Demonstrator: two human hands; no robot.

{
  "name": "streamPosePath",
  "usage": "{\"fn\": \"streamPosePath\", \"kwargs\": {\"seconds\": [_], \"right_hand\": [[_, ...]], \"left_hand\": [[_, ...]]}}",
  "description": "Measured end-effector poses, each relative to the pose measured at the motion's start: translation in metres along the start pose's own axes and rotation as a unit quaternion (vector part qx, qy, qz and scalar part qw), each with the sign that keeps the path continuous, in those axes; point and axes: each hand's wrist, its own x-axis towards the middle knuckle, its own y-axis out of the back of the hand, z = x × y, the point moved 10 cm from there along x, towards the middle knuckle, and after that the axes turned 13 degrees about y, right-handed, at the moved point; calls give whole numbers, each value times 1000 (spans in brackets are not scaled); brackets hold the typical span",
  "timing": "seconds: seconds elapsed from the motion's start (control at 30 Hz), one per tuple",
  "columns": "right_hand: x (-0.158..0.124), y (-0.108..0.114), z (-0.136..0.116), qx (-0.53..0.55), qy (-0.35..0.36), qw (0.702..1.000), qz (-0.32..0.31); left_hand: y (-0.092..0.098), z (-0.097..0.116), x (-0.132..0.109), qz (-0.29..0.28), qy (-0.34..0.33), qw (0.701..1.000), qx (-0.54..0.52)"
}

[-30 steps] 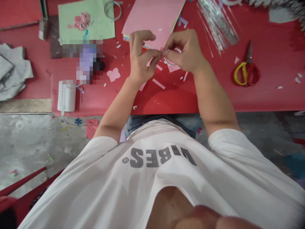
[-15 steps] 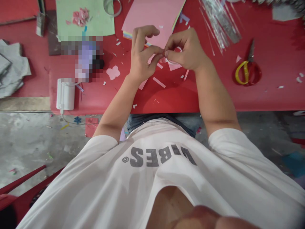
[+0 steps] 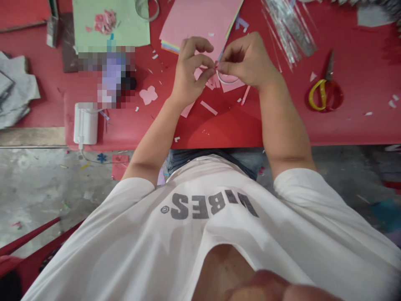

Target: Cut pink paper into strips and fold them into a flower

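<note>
My left hand (image 3: 192, 73) and my right hand (image 3: 250, 62) meet at their fingertips over the red table. Between the pinched thumbs and forefingers is a tiny pink piece (image 3: 216, 65), mostly hidden, which both appear to grip. Beneath the right fingers lies a round tape roll (image 3: 228, 79) on pink paper. A pink strip (image 3: 209, 108) rests on the table just below the hands, and a pink flower-shaped cutout (image 3: 148, 95) lies to their left. Behind the hands is a stack of coloured paper (image 3: 200, 25) with pink on top.
Scissors (image 3: 326, 90) with yellow and red handles lie at the right. Silvery strips (image 3: 291, 31) are at the back right. Green paper (image 3: 84, 25) bears pink scraps and another tape roll (image 3: 152, 10). A white power bank (image 3: 85, 124) sits near the left front edge.
Both hands have shifted slightly, and the right hand has risen a little, uncovering more of the tape roll beneath it. The fingertips are still together.
</note>
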Motion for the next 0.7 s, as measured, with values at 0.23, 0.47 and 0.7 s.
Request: {"fn": "streamPosePath", "kwargs": {"seconds": [0.23,0.47,0.7], "right_hand": [[1,8,16,41,-18,998,45],[0,9,-11,5,57,996,63],[-3,13,-44,-46,108,989,90]], "left_hand": [[-6,-45,1,-53,118,990,-60],[-7,-75,1,-21,147,986,-79],[-10,-71,0,-25,152,985,-73]]}}
